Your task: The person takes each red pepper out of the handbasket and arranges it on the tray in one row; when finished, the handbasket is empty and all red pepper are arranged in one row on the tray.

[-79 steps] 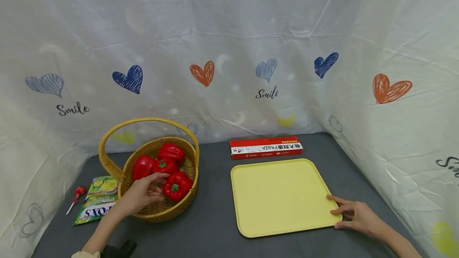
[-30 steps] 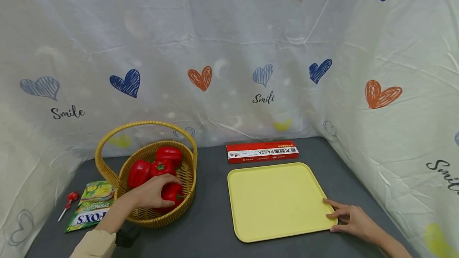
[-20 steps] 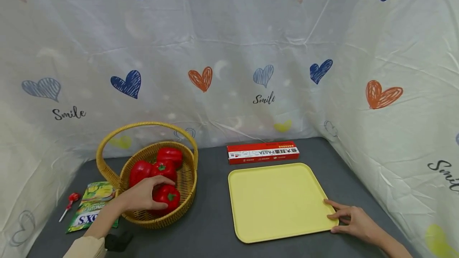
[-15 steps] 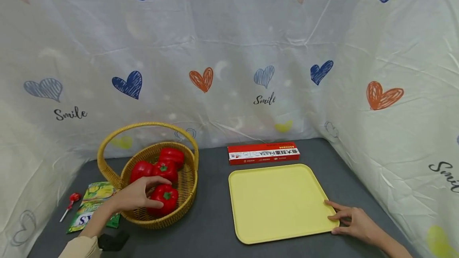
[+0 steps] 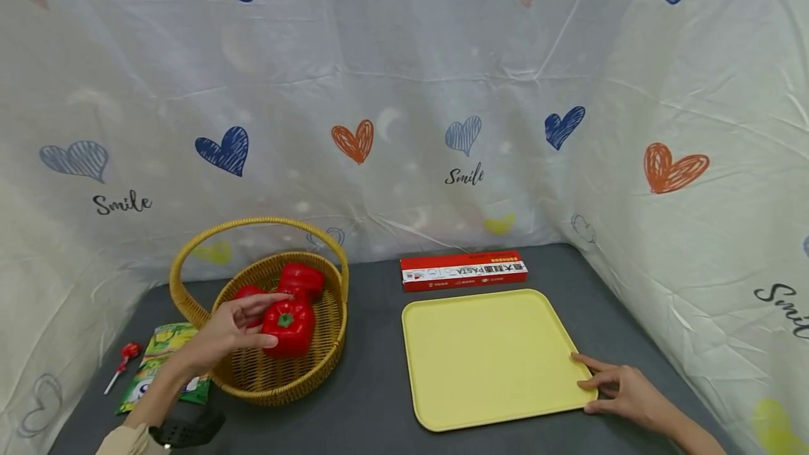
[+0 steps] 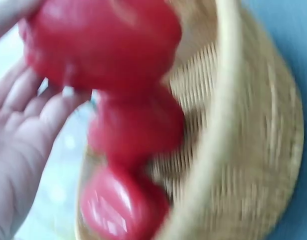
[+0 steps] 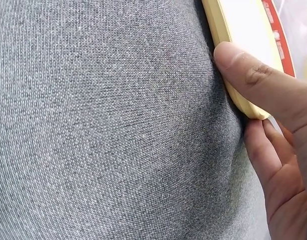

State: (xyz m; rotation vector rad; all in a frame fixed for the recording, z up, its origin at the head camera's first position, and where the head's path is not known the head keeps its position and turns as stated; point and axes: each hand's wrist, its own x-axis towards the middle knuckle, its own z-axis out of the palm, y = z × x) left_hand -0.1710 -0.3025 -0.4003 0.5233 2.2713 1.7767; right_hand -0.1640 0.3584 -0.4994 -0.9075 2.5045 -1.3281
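Observation:
My left hand (image 5: 230, 328) grips a red bell pepper (image 5: 288, 326) and holds it lifted over the wicker basket (image 5: 278, 378). Other red peppers (image 5: 303, 278) lie in the basket behind it. The left wrist view is blurred: the held pepper (image 6: 101, 42) sits against my fingers (image 6: 23, 130), with two more peppers (image 6: 136, 127) below it in the basket (image 6: 243, 150). My right hand (image 5: 622, 388) rests on the grey table, its fingers touching the right edge of the empty yellow tray (image 5: 493, 357). In the right wrist view the thumb (image 7: 258, 82) presses the tray's rim (image 7: 228, 45).
A red pasta box (image 5: 464, 269) lies behind the tray. A green snack packet (image 5: 166, 360) and a red lollipop (image 5: 124, 357) lie left of the basket. Heart-printed cloth (image 5: 404, 90) walls the table at the back and both sides.
My left hand reached into the basket, closed round the front pepper and has lifted it up. The right hand stayed at the tray's edge.

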